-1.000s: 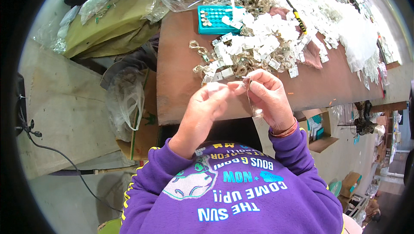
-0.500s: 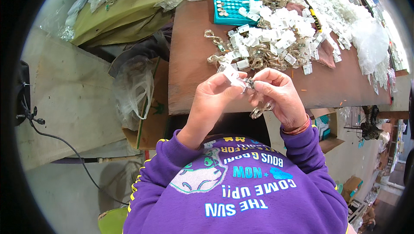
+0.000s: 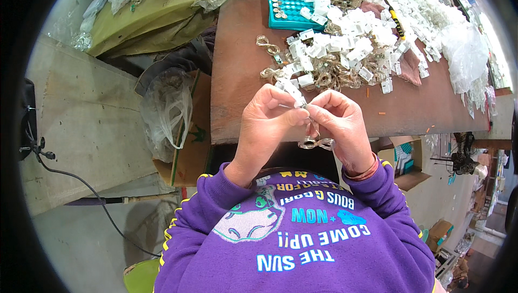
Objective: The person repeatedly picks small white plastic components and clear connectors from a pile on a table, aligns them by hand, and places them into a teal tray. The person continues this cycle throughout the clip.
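Note:
My left hand (image 3: 265,122) pinches a small white plastic case (image 3: 292,90), which tilts up past the fingertips. Against it, the fingers of my right hand (image 3: 344,124) are pinched at the case's near end, on a tiny part mostly hidden by the fingertips. A looped bundle of thin copper-coloured wire (image 3: 317,143) hangs below my right fingers. Just beyond both hands lies a heap of similar white cases (image 3: 345,47) with coiled wires.
Beyond the heap sits a teal tray (image 3: 274,22) holding round silver cells (image 3: 278,9). Yellow-and-black tweezers (image 3: 397,23) rest on a reddish cloth (image 3: 411,67). Clear plastic bags (image 3: 463,50) and white pieces cover the table's far right. A cardboard box (image 3: 193,125) stands left of the brown table (image 3: 237,66).
My right hand has moved slightly left, bringing its fingertips against the case in my left hand. The wire bundle has swung left and down.

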